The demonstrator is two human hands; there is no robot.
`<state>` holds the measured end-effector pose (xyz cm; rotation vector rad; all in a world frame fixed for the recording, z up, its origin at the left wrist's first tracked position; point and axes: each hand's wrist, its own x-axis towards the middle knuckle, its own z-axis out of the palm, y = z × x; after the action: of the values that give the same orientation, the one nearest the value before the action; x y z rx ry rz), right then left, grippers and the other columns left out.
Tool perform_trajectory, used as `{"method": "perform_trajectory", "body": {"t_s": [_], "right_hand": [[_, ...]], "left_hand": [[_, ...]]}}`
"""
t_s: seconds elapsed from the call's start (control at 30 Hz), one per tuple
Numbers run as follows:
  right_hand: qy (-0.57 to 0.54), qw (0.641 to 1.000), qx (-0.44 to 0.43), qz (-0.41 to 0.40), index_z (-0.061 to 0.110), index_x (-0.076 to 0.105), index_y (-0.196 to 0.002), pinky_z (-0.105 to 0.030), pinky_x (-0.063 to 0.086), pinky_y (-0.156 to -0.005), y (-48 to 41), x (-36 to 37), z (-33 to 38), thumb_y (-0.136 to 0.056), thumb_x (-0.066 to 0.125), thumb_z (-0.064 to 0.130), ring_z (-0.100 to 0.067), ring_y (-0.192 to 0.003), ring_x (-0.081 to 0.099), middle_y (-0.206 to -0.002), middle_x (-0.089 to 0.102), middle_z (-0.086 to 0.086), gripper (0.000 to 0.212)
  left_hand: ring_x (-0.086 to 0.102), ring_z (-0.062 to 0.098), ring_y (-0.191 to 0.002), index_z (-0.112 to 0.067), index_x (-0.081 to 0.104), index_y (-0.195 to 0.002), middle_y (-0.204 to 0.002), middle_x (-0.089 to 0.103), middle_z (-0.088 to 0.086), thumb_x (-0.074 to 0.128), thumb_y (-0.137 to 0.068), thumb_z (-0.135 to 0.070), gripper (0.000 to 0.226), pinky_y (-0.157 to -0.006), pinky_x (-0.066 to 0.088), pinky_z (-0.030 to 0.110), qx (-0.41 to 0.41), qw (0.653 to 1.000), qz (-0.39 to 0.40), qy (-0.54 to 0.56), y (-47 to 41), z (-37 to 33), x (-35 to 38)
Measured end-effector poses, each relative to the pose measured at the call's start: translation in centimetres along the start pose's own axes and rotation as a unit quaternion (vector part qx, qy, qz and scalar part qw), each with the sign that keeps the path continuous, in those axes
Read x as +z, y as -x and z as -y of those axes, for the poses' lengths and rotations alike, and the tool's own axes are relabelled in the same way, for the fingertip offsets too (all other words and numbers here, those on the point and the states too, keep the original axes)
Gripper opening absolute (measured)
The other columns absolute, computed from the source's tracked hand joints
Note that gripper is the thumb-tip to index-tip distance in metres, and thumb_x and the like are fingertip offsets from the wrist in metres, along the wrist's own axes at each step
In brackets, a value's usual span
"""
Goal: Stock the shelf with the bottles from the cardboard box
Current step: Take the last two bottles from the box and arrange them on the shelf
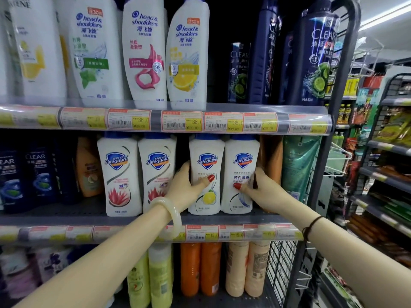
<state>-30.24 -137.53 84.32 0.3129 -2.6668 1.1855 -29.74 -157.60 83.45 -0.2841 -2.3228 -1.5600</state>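
- Both hands are up at the middle shelf (pixel 266 218), each on its own white bottle. The two bottles stand upright side by side, pretty much touching.
- The left hand (pixel 188 187) has the lemon Safeguard bottle (pixel 205 156). The thumb lies across the front label and the other fingers wrap round the bottle's left side, out of sight behind it. So that grip is curled round the bottle, not spread.
- The right hand (pixel 261 188) does the mirror thing on the plain Safeguard bottle (pixel 241 152) just to the right. The thumb is on the front and the fingers are curled round the right edge, wedged between it and an orange-brown bottle (pixel 272 156).
- Both held bottles look to have their bases down on the shelf, near its front edge.
- Left of the lemon one there's a small gap, then two red-flower Safeguard bottles (pixel 120 174), also upright. Further left are dark Clear bottles (pixel 41 174).
- On the far right of that shelf, a green pouch (pixel 298 165) sits against the rack frame.
- The shelf above has white Head & Shoulders bottles (pixel 144 52) on the left and tall navy bottles (pixel 315 63) on the right.
- The shelf below has yellow-green bottles, then orange bottles (pixel 200 267), then peach ones.
- Price tags (pixel 182 121) run along the shelf fronts.
- There's a pale bangle (pixel 172 216) on the left wrist and a dark cord (pixel 311 225) on the right.
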Motion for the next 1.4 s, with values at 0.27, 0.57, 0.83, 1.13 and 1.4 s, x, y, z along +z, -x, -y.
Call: {"method": "perform_trajectory", "body": {"t_s": [0.27,0.57,0.83,1.13,1.4], "right_hand": [[-0.01,0.999,0.021,0.026,0.006,0.033,-0.131,-0.026,0.041,-0.088,-0.4,0.0,0.4,-0.091,0.057,0.026,-0.017,-0.109,0.053,-0.121,0.055,-0.001,0.05],[-0.29,0.957,0.02,-0.02,0.011,0.047,-0.119,-0.056,0.044,-0.1,-0.9,2.3,-0.3,-0.09,0.059,0.014,-0.051,-0.108,0.055,-0.119,0.063,-0.02,0.032],[-0.215,0.971,-0.016,-0.107,0.016,0.051,-0.117,-0.022,0.049,-0.075,-1.2,3.7,-1.1,-0.084,0.066,0.03,-0.009,-0.095,0.062,-0.111,0.066,0.004,0.039],[-0.198,0.974,-0.016,-0.113,0.016,0.049,-0.121,-0.018,0.045,-0.072,-0.9,3.8,-0.9,-0.086,0.063,0.032,-0.009,-0.095,0.059,-0.108,0.063,0.008,0.041],[-0.157,0.984,0.01,-0.088,0.012,0.054,-0.118,-0.027,0.046,-0.078,-0.9,3.0,-0.7,-0.087,0.062,0.032,-0.019,-0.1,0.062,-0.107,0.066,0.001,0.038]], "left_hand": [[0.055,-0.003,-0.096,-0.027,0.032,-0.138,-0.113,0.055,-0.015,0.063,-0.085,-0.023,0.062,-0.076,0.045,0.009,0.014,0.997,0.059,0.046,-0.3,0.4,0.0],[0.051,0.005,-0.115,-0.027,0.025,-0.143,-0.128,0.053,-0.01,0.061,-0.086,-0.027,0.068,-0.097,0.042,0.025,0.018,0.997,0.052,0.057,-1.1,1.5,0.4],[0.053,0.007,-0.112,-0.024,0.031,-0.142,-0.122,0.056,-0.01,0.062,-0.085,-0.029,0.064,-0.094,0.042,0.025,0.015,0.998,0.028,0.062,-1.6,2.0,0.6],[0.052,0.012,-0.121,-0.024,0.03,-0.141,-0.13,0.055,-0.006,0.062,-0.084,-0.035,0.066,-0.105,0.041,0.035,-0.004,0.998,0.035,0.044,-1.5,2.1,0.5],[0.054,0.018,-0.121,-0.023,0.031,-0.141,-0.132,0.056,-0.002,0.063,-0.085,-0.028,0.065,-0.102,0.044,0.037,-0.028,0.999,0.036,-0.016,-0.9,1.3,0.0]]}}
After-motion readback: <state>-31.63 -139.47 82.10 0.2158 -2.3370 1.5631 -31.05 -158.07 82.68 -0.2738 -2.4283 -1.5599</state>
